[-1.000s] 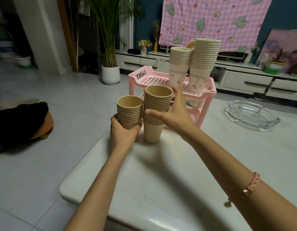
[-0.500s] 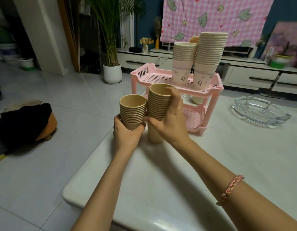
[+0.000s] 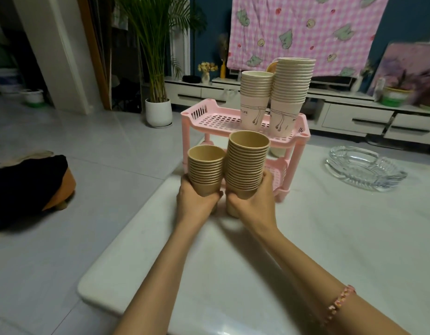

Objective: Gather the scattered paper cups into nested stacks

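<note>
Found in hand: two nested stacks of plain brown paper cups, side by side and touching, over the near left part of the white glossy worktop (image 3: 305,238).

Grips the shorter brown stack (image 3: 205,168) in the left hand (image 3: 197,201), fingers curled round the bottom cup. Grips the taller brown stack (image 3: 247,163) in the right hand (image 3: 255,204), fingers wrapped round its lower cups. Cannot tell whether the base of the taller brown stack touches the worktop or hangs just above it.

Noted just beyond, on the top tier of a pink slatted plastic rack (image 3: 209,119): two more nested stacks of pale printed paper cups, a shorter printed stack (image 3: 256,100) on the left and a taller printed stack (image 3: 291,93) on the right, upright and touching. Noted well apart, far right: a clear ribbed glass dish (image 3: 363,168).

Judged late in the task, with every cup made out already nested. Appears to be at the merging or placing step for the brown stacks.

Calls next for lowering one brown stack into the mouth of the other, rims aligned and upright, or else for setting both beside the printed stacks. Requires a firm low grip and slow travel to guard against tilting.
</note>
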`<state>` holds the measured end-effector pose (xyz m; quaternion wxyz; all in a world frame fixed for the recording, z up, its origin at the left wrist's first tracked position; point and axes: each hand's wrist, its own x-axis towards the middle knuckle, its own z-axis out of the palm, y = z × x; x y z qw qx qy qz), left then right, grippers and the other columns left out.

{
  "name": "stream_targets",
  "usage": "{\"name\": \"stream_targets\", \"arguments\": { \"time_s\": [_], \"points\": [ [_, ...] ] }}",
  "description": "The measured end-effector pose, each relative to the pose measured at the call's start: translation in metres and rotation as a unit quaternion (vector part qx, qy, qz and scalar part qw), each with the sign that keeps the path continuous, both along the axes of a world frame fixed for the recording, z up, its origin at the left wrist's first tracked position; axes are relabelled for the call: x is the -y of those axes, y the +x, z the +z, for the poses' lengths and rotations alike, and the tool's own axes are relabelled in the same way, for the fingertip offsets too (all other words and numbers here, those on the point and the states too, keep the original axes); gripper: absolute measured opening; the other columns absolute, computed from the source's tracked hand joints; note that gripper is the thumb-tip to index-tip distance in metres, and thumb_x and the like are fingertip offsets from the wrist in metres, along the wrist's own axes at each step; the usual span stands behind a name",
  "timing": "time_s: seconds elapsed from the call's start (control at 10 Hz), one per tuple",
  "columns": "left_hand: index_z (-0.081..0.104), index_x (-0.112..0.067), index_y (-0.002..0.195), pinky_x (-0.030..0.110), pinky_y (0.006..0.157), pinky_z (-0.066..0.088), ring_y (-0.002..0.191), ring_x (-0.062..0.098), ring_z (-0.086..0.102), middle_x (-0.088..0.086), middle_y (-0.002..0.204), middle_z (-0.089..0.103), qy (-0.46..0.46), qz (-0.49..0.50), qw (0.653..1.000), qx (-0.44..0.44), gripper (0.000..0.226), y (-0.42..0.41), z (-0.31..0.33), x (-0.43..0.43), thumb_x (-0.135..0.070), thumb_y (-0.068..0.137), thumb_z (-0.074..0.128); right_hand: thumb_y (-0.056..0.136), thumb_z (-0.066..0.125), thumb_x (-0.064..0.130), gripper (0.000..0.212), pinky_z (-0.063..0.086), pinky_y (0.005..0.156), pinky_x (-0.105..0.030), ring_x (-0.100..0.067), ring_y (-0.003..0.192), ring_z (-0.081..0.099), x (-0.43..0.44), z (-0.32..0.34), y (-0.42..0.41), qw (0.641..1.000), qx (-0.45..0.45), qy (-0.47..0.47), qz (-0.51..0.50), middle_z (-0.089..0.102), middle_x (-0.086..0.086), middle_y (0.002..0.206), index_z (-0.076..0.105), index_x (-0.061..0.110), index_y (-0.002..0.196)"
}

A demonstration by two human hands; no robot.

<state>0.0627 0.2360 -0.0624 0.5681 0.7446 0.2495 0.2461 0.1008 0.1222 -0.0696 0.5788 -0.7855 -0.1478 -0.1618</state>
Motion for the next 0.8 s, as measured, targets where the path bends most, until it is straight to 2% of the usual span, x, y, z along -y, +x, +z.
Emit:
{"name": "stream_targets", "arguments": {
  "time_s": [0.1, 0.2, 0.3, 0.4, 0.6, 0.7, 0.8],
  "points": [
    [0.041, -0.012, 0.129, 0.031, 0.089, 0.045, 0.113, 0.029, 0.056, 0.011, 0.126, 0.058, 0.027, -0.026, 0.999, 0.002, 0.079, 0.005, -0.003, 0.009, -0.020, 0.062, 0.081, 0.064, 0.077, 0.013, 0.071, 0.044, 0.074, -0.019, -0.016, 0.093, 0.057, 0.022, 0.001, -0.002, 1.000, 0.005, 0.006, -0.022, 0.055, 0.000, 0.107, 0.036, 0.016, 0.122],
    [0.039, -0.011, 0.131, 0.030, 0.092, 0.042, 0.117, 0.028, 0.053, 0.012, 0.130, 0.054, 0.031, -0.035, 0.999, 0.007, 0.080, 0.009, -0.005, 0.013, -0.020, 0.065, 0.081, 0.066, 0.078, 0.016, 0.073, 0.043, 0.079, -0.021, -0.013, 0.093, 0.056, 0.029, 0.003, -0.001, 1.000, -0.001, 0.011, -0.026, 0.054, 0.005, 0.107, 0.034, 0.016, 0.125],
    [0.039, -0.011, 0.130, 0.032, 0.089, 0.043, 0.116, 0.032, 0.053, 0.014, 0.128, 0.055, 0.030, -0.022, 0.999, -0.005, 0.075, 0.013, -0.005, 0.018, -0.021, 0.067, 0.078, 0.064, 0.078, 0.021, 0.077, 0.048, 0.083, -0.026, -0.014, 0.100, 0.058, 0.025, 0.000, -0.001, 1.000, 0.012, -0.016, -0.002, 0.056, 0.002, 0.115, 0.033, 0.020, 0.127],
    [0.038, -0.010, 0.129, 0.033, 0.087, 0.043, 0.116, 0.034, 0.052, 0.016, 0.128, 0.054, 0.026, -0.008, 1.000, -0.010, 0.074, 0.018, -0.006, 0.021, -0.023, 0.068, 0.077, 0.062, 0.075, 0.022, 0.080, 0.050, 0.086, -0.034, -0.017, 0.105, 0.057, 0.021, -0.003, 0.000, 1.000, 0.006, -0.021, 0.006, 0.055, -0.001, 0.120, 0.032, 0.017, 0.130],
    [0.035, -0.007, 0.129, 0.036, 0.090, 0.042, 0.116, 0.036, 0.050, 0.017, 0.128, 0.052, 0.044, 0.016, 0.999, -0.022, 0.074, 0.021, -0.008, 0.028, -0.025, 0.070, 0.076, 0.070, 0.075, 0.015, 0.085, 0.047, 0.095, -0.036, -0.023, 0.116, 0.051, 0.036, -0.003, -0.005, 0.996, -0.069, -0.048, 0.036, 0.048, -0.005, 0.132, 0.024, 0.016, 0.138],
    [0.030, -0.004, 0.131, 0.039, 0.095, 0.040, 0.120, 0.037, 0.047, 0.021, 0.132, 0.046, 0.044, 0.013, 0.997, -0.064, 0.075, 0.015, -0.006, 0.030, -0.019, 0.072, 0.074, 0.076, 0.072, 0.021, 0.081, 0.046, 0.095, -0.035, -0.018, 0.114, 0.048, 0.058, 0.005, -0.026, 0.992, -0.097, -0.074, 0.037, 0.042, -0.005, 0.137, 0.022, 0.016, 0.139],
    [0.020, -0.005, 0.138, 0.042, 0.100, 0.036, 0.126, 0.039, 0.037, 0.021, 0.140, 0.028, 0.068, 0.057, 0.990, -0.112, 0.079, 0.004, 0.000, 0.030, -0.017, 0.077, 0.069, 0.082, 0.066, 0.018, 0.056, 0.045, 0.086, -0.026, -0.018, 0.108, 0.053, 0.092, 0.014, -0.050, 0.992, -0.107, -0.055, 0.038, 0.050, -0.003, 0.126, 0.036, 0.019, 0.129]
  ]
}}
